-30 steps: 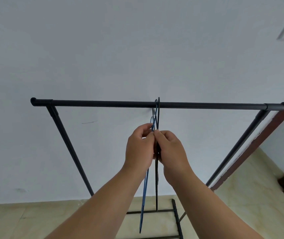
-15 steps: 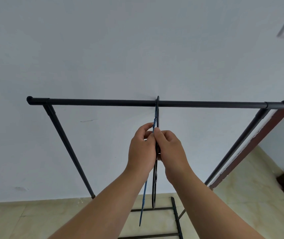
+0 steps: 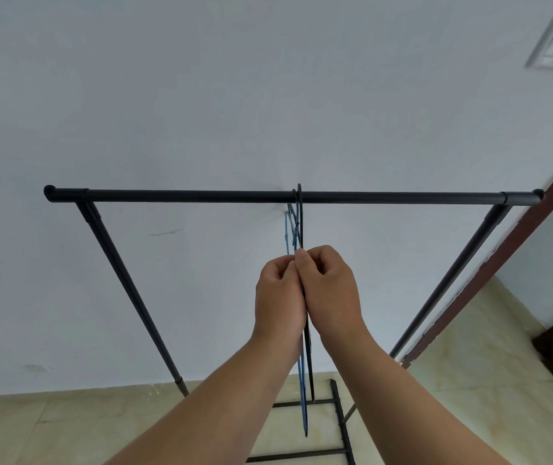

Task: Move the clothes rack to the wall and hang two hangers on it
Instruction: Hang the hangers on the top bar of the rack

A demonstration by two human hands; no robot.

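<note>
Black metal makes the clothes rack (image 3: 201,196): its top bar runs level from left to right, with the pale wall (image 3: 201,95) close behind it, so I judge that the moving step is done. The left leg slopes down to the tiled floor (image 3: 16,431).

Going right, the left hand (image 3: 280,297) is curled closed, thumb and fingers pinched on the thin blue hanger (image 3: 303,391). This hanger is seen edge-on, so its flat body faces left and right and its long axis goes from top to bottom, the low tip pointing to the floor. Its upper part rises toward the bar, but I cannot tell if its hook is already over the bar or only beside it.

Just beside it, touching or nearly so, is the black hanger (image 3: 309,347), also edge-on and vertical. Its hook sits over the bar near the middle, a little to the right. The right hand (image 3: 332,293) is closed as well, pinching this hanger from the other side, and the two hands press against each other. I think they hold so near together to keep the two hangers apart and steady them for hooking.

Further right, the other leg of the rack goes down past a dark brown door frame (image 3: 516,256).
</note>
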